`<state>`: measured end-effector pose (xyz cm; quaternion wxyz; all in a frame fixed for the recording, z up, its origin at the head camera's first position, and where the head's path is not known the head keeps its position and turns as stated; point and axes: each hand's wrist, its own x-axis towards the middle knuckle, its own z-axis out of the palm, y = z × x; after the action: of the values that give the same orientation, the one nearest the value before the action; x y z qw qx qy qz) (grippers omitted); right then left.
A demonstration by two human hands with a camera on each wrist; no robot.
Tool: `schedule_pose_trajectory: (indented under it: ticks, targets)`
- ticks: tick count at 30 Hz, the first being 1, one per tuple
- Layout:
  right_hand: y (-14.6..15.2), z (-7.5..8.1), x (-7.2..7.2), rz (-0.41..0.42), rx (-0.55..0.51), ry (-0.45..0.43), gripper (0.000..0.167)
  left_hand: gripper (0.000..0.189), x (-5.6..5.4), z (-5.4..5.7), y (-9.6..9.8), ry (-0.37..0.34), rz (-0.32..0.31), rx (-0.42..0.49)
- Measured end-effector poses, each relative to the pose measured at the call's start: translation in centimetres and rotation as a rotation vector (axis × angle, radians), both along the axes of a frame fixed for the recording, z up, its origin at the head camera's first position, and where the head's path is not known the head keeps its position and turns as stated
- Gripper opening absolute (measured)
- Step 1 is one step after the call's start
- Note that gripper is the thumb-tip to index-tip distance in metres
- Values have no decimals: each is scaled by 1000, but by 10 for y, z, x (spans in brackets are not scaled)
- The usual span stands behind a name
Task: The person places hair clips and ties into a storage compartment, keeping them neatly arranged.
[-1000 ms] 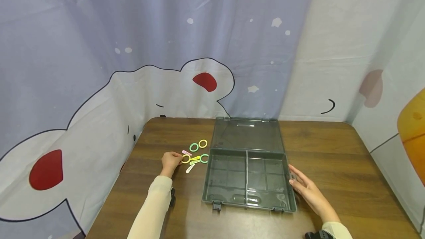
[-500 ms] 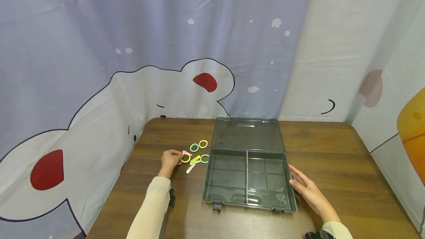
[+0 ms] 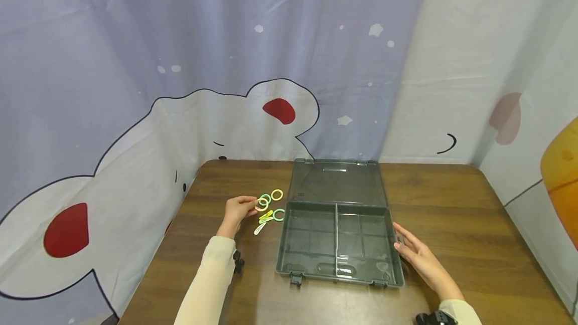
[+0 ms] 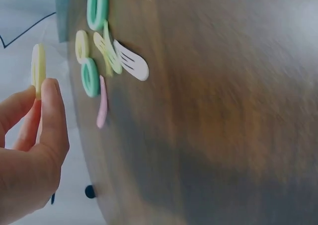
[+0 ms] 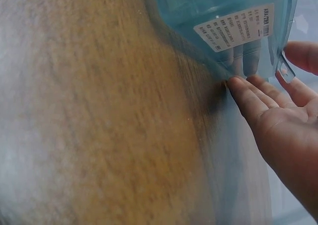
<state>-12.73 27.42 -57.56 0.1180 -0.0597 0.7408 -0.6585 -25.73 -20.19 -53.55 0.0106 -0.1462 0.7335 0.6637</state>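
Observation:
My left hand (image 3: pixel 237 211) pinches a yellow ring (image 4: pixel 39 68) between thumb and fingertips, raised off the table. Near it lie a second yellow ring (image 4: pixel 82 46), two green rings, one (image 4: pixel 90 77) close to a pink hair clip (image 4: pixel 102 103), and a white hair clip (image 4: pixel 131 61) beside a yellow clip (image 4: pixel 101 47) and a light green clip (image 4: pixel 114 60). A see-through grey divided box (image 3: pixel 336 239) stands with its lid (image 3: pixel 336 184) folded back. My right hand (image 3: pixel 422 260) holds its right side, thumb at the rim and fingers low against the wall.
The wooden table (image 3: pixel 451 204) carries everything and ends at a printed curtain (image 3: pixel 352 64) behind. A latch (image 3: pixel 295 280) juts from the box's front left. A white label (image 5: pixel 238 29) is on the box's outside.
My left hand has lifted the yellow ring off the table and moved it slightly back and to the right, over a green ring. My right hand and the box stay put.

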Motion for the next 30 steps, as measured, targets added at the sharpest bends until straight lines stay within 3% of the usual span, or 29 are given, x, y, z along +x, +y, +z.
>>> schedule_pose_trajectory:
  ticks: [17,30]
  targets:
    - [2,-2,1,-8,25,17,61,25,-10,27,57,-80,-105,170]
    - [2,-1,-1,1,23,6,62,23,-12,30,102,-111,-195,241]
